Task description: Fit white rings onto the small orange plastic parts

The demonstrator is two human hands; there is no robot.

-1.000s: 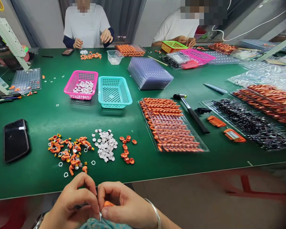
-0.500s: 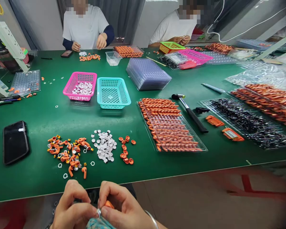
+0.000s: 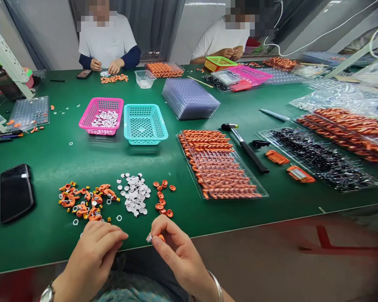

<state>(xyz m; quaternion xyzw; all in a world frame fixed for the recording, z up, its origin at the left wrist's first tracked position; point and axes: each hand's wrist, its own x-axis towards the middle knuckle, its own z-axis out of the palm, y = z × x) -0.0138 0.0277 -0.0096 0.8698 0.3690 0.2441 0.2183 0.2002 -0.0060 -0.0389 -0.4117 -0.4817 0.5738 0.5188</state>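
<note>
My right hand pinches a small orange earbud piece between thumb and fingertips, just over the table's front edge. A small silvery part shows at the piece's left end. Apart from it on the left, my left hand is palm down with fingers stretched toward the right, and nothing shows in it. Just beyond the left hand lies a pile of orange earbud pieces with gold-coloured tabs, partly hidden by that hand. Beside the pile are round white caps and several small orange cups.
Pink and turquoise baskets stand mid-table near stacked clear trays. To the right are a tray of orange pieces, a hammer and black parts. A phone lies left. Two people sit opposite.
Both hands have risen toward the table and moved apart. My left hand has let go of the small part, which stays with my right hand. The view has shifted slightly.
</note>
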